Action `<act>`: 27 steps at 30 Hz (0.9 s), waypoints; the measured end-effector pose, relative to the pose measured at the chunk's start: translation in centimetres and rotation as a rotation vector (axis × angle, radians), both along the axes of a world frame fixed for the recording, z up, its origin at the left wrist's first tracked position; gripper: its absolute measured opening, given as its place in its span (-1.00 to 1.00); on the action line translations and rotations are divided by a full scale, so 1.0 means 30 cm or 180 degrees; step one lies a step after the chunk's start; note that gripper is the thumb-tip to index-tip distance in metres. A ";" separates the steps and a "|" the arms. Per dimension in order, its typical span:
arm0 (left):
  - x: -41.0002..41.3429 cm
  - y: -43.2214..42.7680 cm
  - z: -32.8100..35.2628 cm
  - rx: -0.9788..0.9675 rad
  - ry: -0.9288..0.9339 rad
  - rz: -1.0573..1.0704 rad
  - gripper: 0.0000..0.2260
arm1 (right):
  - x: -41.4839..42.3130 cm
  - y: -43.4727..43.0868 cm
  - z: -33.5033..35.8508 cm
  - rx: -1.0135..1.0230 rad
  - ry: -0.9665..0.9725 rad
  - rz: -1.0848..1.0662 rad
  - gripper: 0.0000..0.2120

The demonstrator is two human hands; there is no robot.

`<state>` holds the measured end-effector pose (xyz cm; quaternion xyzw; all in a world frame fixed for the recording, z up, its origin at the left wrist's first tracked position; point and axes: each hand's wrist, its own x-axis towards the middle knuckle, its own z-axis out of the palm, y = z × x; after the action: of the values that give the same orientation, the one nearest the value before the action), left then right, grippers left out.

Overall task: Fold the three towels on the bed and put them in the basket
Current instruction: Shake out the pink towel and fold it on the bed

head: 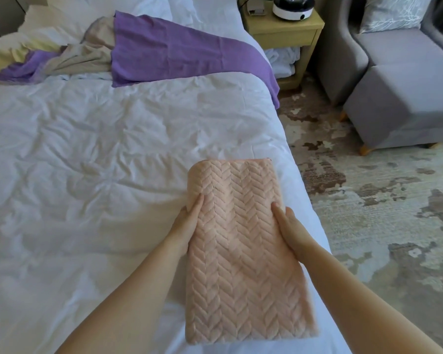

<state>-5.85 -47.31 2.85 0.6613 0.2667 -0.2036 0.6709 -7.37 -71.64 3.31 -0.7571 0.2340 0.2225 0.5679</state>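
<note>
the pink towel (241,241), folded into a long strip with a herringbone weave, lies near the right edge of the white bed (87,162), and the left hand (187,221) grips its left edge, thumb on top and fingers tucked beneath. the right hand (289,228) holds the opposite edge the same way. further up the bed lies a purple cloth (179,52), with a yellow nightstand (284,34) and grey armchair (394,67) off right.

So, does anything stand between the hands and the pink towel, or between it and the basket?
No: left hand and right hand both grip the pink towel by its sides. The basket is out of view, so that path is unknown.
</note>
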 end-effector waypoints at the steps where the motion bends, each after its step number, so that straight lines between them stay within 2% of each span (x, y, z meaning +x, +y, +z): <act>1: 0.004 -0.010 0.011 -0.0294 -0.0129 -0.0011 -0.44 | -0.007 -0.013 -0.002 -0.0017 -0.0095 -0.0036 -0.43; 4: 0.026 -0.037 0.019 -0.0829 -0.0420 -0.0030 -0.53 | -0.010 -0.060 0.011 -0.0073 -0.0403 -0.0319 -0.55; 7: 0.038 -0.051 -0.013 -0.0714 -0.0361 0.0114 -0.58 | 0.013 -0.080 -0.003 -0.0113 -0.0424 -0.0295 -0.56; 11: 0.033 -0.040 -0.099 0.0259 -0.0170 0.0207 -0.58 | 0.044 -0.067 -0.062 -0.0181 -0.0163 0.0104 -0.46; 15: 0.015 -0.038 -0.095 0.1074 -0.0361 0.0171 -0.51 | 0.043 -0.056 -0.049 -0.0336 -0.0219 0.0011 -0.39; 17: 0.000 -0.043 -0.058 0.2076 -0.0880 -0.0108 -0.44 | 0.027 -0.054 -0.021 -0.1051 -0.0782 0.0028 -0.36; 19: 0.003 -0.050 -0.005 0.3060 -0.1739 -0.0689 -0.46 | 0.026 -0.040 0.019 -0.1832 -0.1451 0.0402 -0.40; 21: 0.045 -0.061 0.030 0.3602 -0.2341 -0.1422 -0.49 | 0.067 -0.013 0.042 -0.2329 -0.1876 0.0985 -0.44; 24: 0.127 -0.075 0.012 0.4067 -0.2100 -0.2262 -0.46 | 0.166 0.030 0.018 -0.2658 -0.1822 0.1595 -0.44; 27: 0.176 -0.082 -0.068 0.4169 -0.1613 -0.2588 -0.43 | 0.235 0.035 -0.071 -0.2764 -0.1501 0.1915 -0.38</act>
<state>-0.56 -49.77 0.81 0.9911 -0.0893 -0.0781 0.0612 -0.33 -70.60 1.18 -0.9831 -0.0545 0.0829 0.1537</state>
